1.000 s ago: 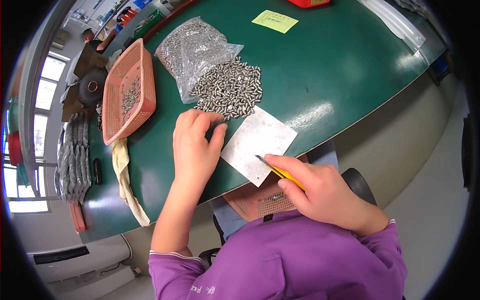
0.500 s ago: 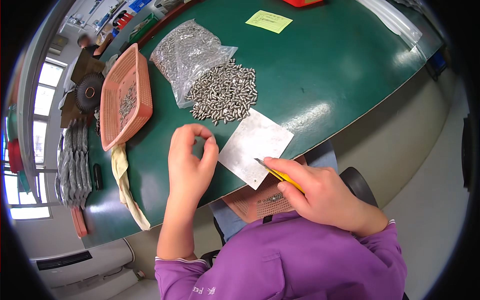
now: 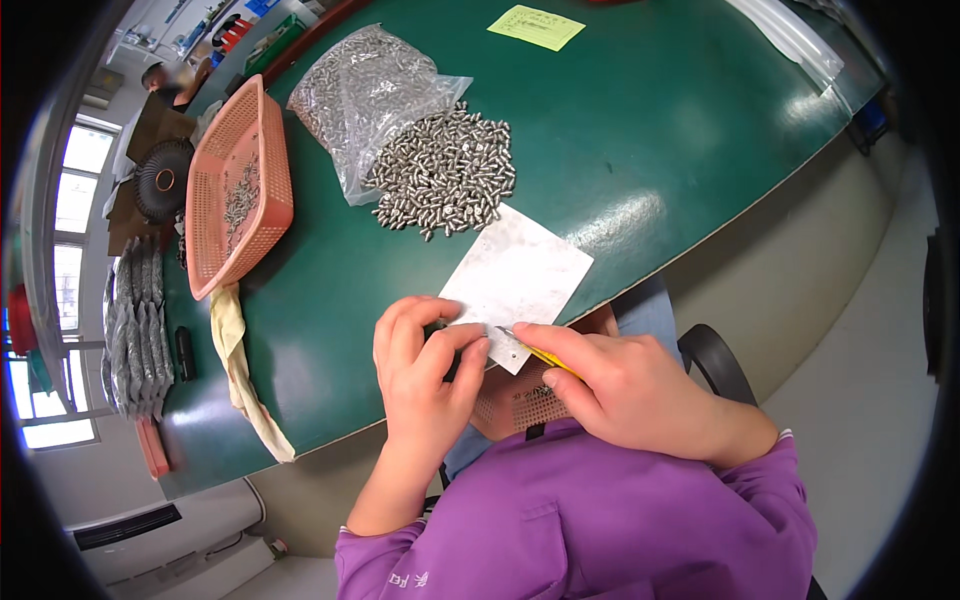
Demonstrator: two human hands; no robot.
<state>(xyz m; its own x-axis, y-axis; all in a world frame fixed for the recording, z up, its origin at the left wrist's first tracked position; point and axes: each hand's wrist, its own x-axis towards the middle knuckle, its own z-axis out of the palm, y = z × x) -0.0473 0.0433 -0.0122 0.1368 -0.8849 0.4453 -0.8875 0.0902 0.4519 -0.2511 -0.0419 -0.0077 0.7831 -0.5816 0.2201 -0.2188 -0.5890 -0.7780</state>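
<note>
My right hand (image 3: pixel 625 385) is closed around a yellow utility knife (image 3: pixel 545 357), its blade pointing left over the near part of a white sheet (image 3: pixel 525 265). Just left of the blade, my left hand (image 3: pixel 425 370) has thumb and forefinger drawn together in a pinch. Whatever lies between those fingertips is too small to make out. The sheet lies at the table's near edge and sticks out over it. Beyond it is a heap of small pointed metal parts (image 3: pixel 445 170), beside a clear plastic bag (image 3: pixel 360 90) full of the same kind.
A pink basket (image 3: pixel 275 215) with some metal parts stands on the green table (image 3: pixel 680 130) at left, near a cream cloth (image 3: pixel 230 340). Another pink basket (image 3: pixel 510 405) is below the table edge. Stacked grey packets (image 3: pixel 135 330) sit far left; a yellow paper slip (image 3: pixel 535 27) lies at the back.
My left hand has moved right and nearer to me, from the sheet's left side to the knife tip. The knife hand has stayed almost in place. The view has shifted slightly.
</note>
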